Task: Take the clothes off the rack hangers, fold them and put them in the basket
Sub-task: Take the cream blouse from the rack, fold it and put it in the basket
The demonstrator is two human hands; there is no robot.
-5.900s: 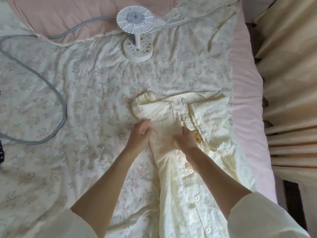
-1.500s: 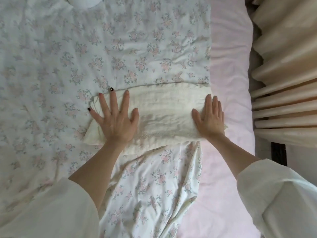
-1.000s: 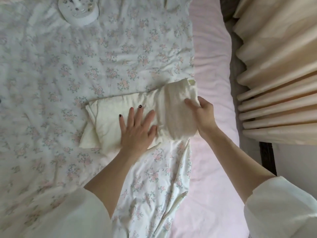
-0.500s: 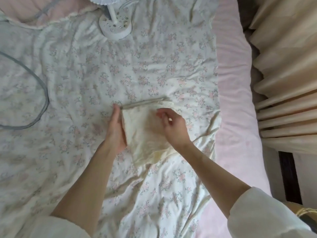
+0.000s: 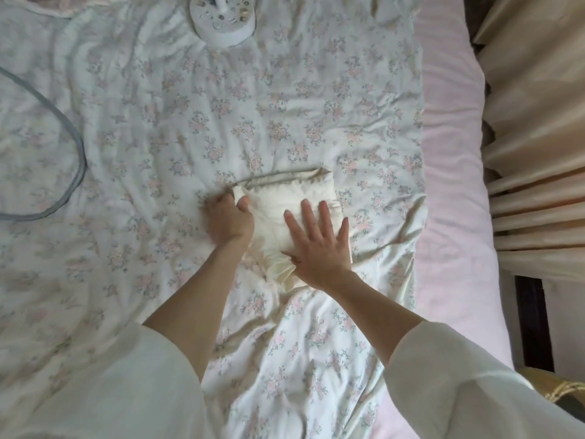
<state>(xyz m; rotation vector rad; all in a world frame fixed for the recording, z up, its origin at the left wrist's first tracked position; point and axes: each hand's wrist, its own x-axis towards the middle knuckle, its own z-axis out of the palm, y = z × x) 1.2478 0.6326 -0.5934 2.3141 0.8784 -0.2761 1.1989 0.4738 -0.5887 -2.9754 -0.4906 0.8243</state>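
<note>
Folded cream garment (image 5: 286, 213) on floral quilt (image 5: 190, 128), mid-bed, near quilt's right edge beside pink sheet (image 5: 449, 160). Left hand (image 5: 228, 218) grip clenched on garment's upper-left corner. Right hand (image 5: 319, 245) grip released, flat, fingers spread, pressing garment's right half. Fan base (image 5: 224, 23) at top edge, grey cable (image 5: 74, 182) far left, curtain (image 5: 535, 147) right.

Floral quilt (image 5: 285, 90) over pink bed (image 5: 449, 153), beige pleated curtain (image 5: 538, 122) right

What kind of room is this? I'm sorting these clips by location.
Most likely a bedroom: the folded garment lies on a floral quilt over a pink mattress, with pleated curtains beside it.
</note>
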